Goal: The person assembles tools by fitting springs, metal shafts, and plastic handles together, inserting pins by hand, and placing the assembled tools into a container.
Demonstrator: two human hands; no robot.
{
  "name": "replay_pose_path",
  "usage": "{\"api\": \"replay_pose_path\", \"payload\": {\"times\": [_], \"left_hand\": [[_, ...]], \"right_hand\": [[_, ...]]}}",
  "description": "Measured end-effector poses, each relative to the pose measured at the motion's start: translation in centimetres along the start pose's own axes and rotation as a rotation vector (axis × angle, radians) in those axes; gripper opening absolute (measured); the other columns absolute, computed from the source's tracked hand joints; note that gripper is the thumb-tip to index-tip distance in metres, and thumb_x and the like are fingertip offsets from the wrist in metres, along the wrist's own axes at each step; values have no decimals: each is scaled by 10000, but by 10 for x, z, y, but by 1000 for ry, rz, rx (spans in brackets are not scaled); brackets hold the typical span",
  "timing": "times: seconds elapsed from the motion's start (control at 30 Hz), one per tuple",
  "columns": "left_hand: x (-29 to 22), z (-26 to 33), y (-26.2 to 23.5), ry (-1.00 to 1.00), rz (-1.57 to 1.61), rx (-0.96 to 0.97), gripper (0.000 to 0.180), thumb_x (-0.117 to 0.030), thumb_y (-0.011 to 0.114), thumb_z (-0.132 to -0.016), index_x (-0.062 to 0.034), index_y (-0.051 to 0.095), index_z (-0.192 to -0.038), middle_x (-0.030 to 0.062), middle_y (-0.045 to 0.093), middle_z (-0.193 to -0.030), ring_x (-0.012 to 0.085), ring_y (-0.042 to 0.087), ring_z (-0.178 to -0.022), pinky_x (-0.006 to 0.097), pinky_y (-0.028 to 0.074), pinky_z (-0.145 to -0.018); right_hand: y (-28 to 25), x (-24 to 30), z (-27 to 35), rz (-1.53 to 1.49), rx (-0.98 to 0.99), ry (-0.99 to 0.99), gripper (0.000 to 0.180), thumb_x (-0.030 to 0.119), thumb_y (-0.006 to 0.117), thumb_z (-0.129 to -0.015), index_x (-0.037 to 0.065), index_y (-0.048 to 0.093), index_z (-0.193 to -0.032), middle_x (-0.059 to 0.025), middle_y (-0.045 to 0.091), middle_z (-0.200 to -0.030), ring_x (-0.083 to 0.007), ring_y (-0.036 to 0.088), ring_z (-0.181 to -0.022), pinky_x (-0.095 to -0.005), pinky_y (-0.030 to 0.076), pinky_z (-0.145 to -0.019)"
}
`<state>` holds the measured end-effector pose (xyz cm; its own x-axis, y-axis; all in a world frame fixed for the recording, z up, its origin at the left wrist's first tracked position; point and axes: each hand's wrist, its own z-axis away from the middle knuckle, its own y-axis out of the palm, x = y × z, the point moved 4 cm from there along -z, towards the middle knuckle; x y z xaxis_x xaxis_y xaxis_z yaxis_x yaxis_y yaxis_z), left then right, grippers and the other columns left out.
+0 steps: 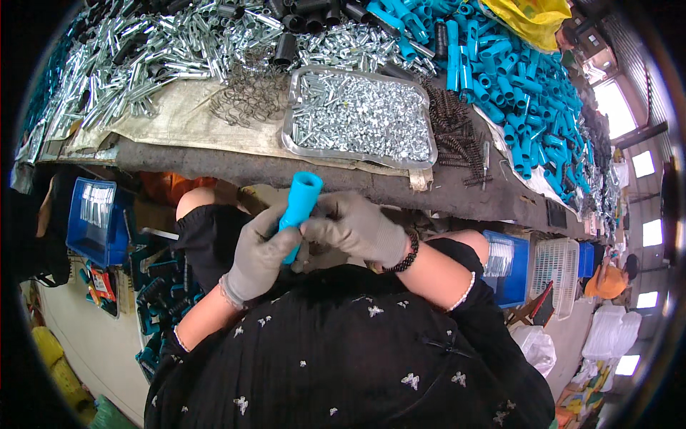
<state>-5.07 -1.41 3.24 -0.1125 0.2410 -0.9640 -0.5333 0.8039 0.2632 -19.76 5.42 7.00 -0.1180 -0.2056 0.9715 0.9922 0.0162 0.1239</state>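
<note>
A turquoise plastic sleeve (300, 196), hollow with a wide upper mouth and narrower middle, stands tilted in front of my body. My left hand (259, 254), in a grey glove, is closed around its lower part. My right hand (357, 229), gloved too, has its fingers curled in a pinch right beside the sleeve, the thumb tip against its side. Whatever lies between those fingertips is hidden. Beyond both hands, at the table edge, sits a clear plastic tray (287, 136) full of small shiny metal parts.
Turquoise sleeves (525, 93) are heaped at the right of the table (229, 163). Metal pieces (164, 50) pile up at the left. Dark springs (454, 129) and thin wire springs (246, 93) flank the tray. Blue bins (93, 239) (509, 286) stand below on either side.
</note>
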Motion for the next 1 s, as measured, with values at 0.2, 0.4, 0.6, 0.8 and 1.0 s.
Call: {"api": "replay_pose_path", "payload": {"times": [0.2,0.4,0.6,0.8,1.0], "left_hand": [[10,-5,-2,-173,188,-61,647,-554,506,-987,-11,477,-1338,83,637,-923,114,586,-606,232,469,-514],[4,-5,-2,-170,186,-49,575,-503,471,-1018,-22,469,-1333,68,616,-908,114,584,-619,240,479,-536],[7,-8,-7,-239,403,-82,544,-540,421,-1027,-62,509,-1273,55,591,-855,126,528,-569,252,454,-532],[9,-22,0,-320,784,41,560,-618,333,-1016,-95,533,-1034,50,527,-738,140,459,-523,263,382,-477],[23,-20,1,-324,988,238,556,-624,354,-1006,-112,567,-1030,67,523,-689,151,443,-464,282,355,-416]], "right_hand": [[-75,59,-26,1436,-700,-569,167,235,681,-873,109,720,-976,-117,636,-921,-339,592,-958,-462,474,-852],[-112,49,-39,1598,-584,-292,153,157,691,-854,80,729,-980,-128,698,-948,-312,652,-897,-444,502,-811],[-96,53,-4,741,-646,-289,184,103,613,-901,29,701,-1045,-123,694,-968,-213,660,-882,-327,508,-812],[-24,27,9,825,-330,-371,225,76,605,-927,7,674,-1130,-62,692,-1053,-131,626,-945,-293,506,-824],[-11,8,6,203,-349,-171,126,57,658,-917,5,703,-1022,-51,702,-955,-104,631,-862,-264,505,-785]]}}
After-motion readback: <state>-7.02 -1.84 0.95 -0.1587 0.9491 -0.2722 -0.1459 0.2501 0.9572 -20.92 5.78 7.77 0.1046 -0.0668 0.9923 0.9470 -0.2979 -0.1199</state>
